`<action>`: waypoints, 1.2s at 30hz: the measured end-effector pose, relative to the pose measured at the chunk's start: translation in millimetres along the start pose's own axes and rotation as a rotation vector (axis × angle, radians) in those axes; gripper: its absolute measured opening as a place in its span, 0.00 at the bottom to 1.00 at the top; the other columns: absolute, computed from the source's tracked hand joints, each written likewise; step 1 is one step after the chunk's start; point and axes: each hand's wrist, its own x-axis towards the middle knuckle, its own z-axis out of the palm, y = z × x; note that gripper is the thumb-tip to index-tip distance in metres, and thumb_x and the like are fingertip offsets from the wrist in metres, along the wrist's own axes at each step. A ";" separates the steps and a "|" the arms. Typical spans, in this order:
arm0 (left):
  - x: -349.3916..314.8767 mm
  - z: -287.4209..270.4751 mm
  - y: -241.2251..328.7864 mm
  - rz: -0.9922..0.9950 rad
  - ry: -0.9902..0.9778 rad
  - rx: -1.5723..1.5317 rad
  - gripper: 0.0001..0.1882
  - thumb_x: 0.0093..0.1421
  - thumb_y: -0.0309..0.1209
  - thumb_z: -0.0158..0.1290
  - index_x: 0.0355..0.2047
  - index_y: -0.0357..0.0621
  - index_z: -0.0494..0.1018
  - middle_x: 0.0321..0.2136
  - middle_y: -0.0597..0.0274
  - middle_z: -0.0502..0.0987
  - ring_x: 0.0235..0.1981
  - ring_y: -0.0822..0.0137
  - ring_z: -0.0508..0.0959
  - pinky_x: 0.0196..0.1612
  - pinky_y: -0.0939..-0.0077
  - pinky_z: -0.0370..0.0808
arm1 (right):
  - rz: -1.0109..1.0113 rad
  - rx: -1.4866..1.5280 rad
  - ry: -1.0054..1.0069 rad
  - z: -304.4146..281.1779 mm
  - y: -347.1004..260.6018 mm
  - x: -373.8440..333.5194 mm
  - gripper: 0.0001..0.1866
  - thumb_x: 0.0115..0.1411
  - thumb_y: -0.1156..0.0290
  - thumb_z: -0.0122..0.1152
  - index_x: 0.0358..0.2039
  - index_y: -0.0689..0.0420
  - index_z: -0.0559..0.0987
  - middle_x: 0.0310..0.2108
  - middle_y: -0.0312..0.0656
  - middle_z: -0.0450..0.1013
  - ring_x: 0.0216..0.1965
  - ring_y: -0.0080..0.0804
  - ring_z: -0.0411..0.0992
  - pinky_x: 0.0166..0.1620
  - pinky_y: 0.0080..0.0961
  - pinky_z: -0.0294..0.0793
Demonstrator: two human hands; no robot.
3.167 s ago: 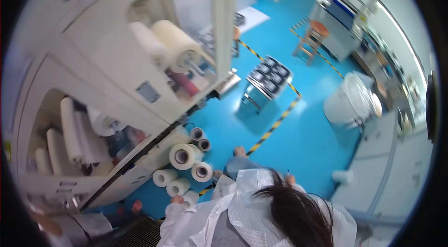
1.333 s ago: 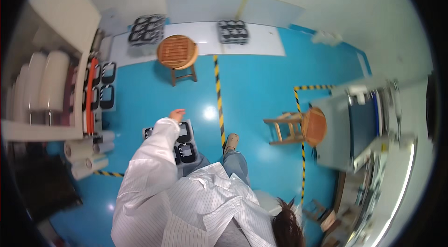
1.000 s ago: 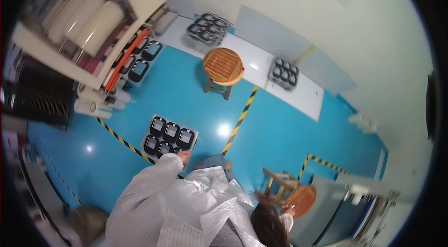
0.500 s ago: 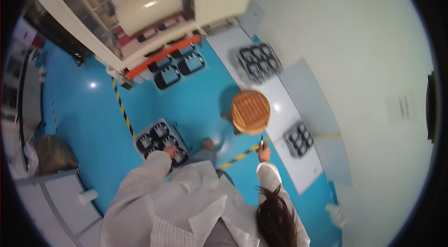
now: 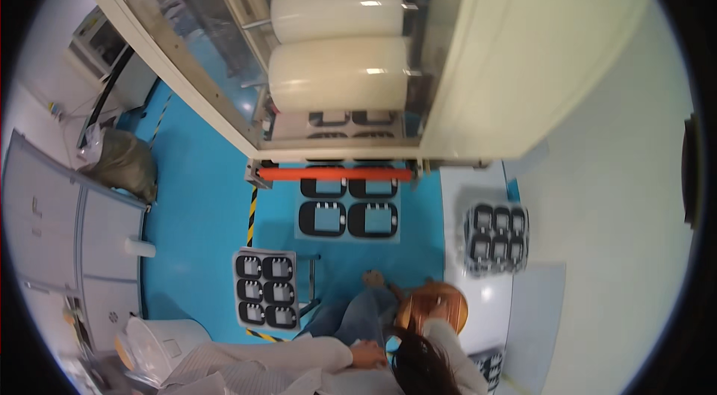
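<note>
My left hand (image 5: pixel 368 355) rests low in front of my body, by my jeans, with its fingers curled; what they hold, if anything, is hidden. Over the top of a round wooden stool (image 5: pixel 455 307) reaches my right hand (image 5: pixel 442 313), which is small and blurred, so its fingers cannot be made out. Dark hair partly covers the right arm. Left of my legs lies a stack of pale sheets (image 5: pixel 264 289) with several black frame-shaped pieces. Ahead, a clear sheet with larger black frames (image 5: pixel 322 219) hangs out below a machine's red roller (image 5: pixel 336 174).
The machine with large white rolls (image 5: pixel 337 74) fills the area ahead. To the right, a stack of black-framed pieces (image 5: pixel 496 238) sits on a white strip (image 5: pixel 489 320) along the wall. Grey cabinets (image 5: pixel 110 246), a stuffed sack (image 5: pixel 123 163) and a white bin (image 5: pixel 168 343) stand left.
My view has turned toward the machine. My left hand has left the stack of sheets and come to my body. The right hand, earlier holding a slim pen-like tool, is now over the stool.
</note>
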 end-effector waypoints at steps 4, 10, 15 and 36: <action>51.6 -7.8 7.5 0.086 -0.127 -0.428 0.15 0.59 0.37 0.47 0.43 0.47 0.76 0.41 0.56 0.78 0.44 0.54 0.76 0.45 0.59 0.71 | 0.606 -1.118 -0.300 45.4 -86.6 63.3 0.19 0.64 0.60 0.47 0.50 0.58 0.70 0.43 0.50 0.75 0.45 0.47 0.73 0.47 0.37 0.74; 82.3 -56.1 -30.5 0.119 0.107 -0.425 0.16 0.59 0.37 0.47 0.43 0.45 0.76 0.40 0.54 0.78 0.43 0.54 0.76 0.45 0.60 0.71 | 0.422 -1.049 -0.445 4.5 -30.7 141.5 0.17 0.65 0.61 0.47 0.49 0.58 0.71 0.42 0.49 0.75 0.42 0.46 0.74 0.45 0.37 0.75; 123.2 -131.7 -44.4 0.156 0.233 -0.407 0.16 0.59 0.37 0.47 0.43 0.43 0.76 0.39 0.53 0.78 0.42 0.54 0.77 0.44 0.60 0.71 | 0.331 -0.995 -0.527 -18.8 8.5 200.8 0.16 0.65 0.61 0.47 0.47 0.58 0.71 0.41 0.49 0.75 0.40 0.45 0.75 0.43 0.37 0.75; 219.2 -184.4 -88.6 0.265 0.895 -0.508 0.17 0.59 0.33 0.52 0.43 0.33 0.73 0.37 0.49 0.79 0.37 0.61 0.77 0.43 0.67 0.72 | 0.759 0.216 -0.852 208.8 -5.9 417.5 0.10 0.66 0.64 0.46 0.37 0.59 0.69 0.33 0.48 0.75 0.28 0.36 0.74 0.34 0.33 0.77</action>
